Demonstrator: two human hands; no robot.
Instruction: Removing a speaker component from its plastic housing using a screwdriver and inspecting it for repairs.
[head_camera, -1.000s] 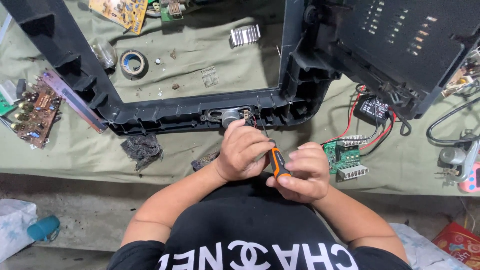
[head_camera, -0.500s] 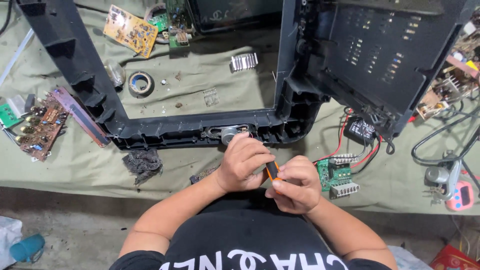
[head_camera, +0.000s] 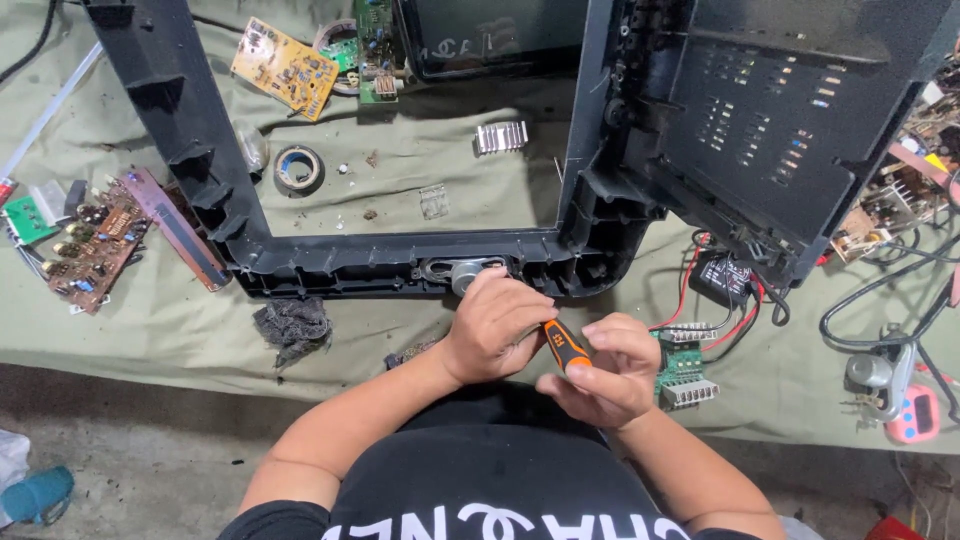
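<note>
A screwdriver with an orange and black handle (head_camera: 567, 345) lies between both hands, just below the bottom rail of a big black plastic frame (head_camera: 340, 265). My right hand (head_camera: 605, 375) is closed round the handle. My left hand (head_camera: 493, 325) curls over the tool's front end and hides the tip. A small round silver part (head_camera: 468, 273) sits in the frame's rail just above my left hand. A green circuit board (head_camera: 682, 366) with red wires lies right beside my right hand.
An olive cloth (head_camera: 150, 325) covers the work surface. On it lie a yellow board (head_camera: 283, 68), a brown board (head_camera: 95, 245), a tape roll (head_camera: 298, 168), a finned heatsink (head_camera: 500, 136), a dark rag (head_camera: 290, 328). A black back cover (head_camera: 790, 130) stands right; a pink gadget (head_camera: 918, 413) far right.
The view has tilted, so the frame and boards sit lower in the picture. My hands stay together on the screwdriver, shifted slightly on it.
</note>
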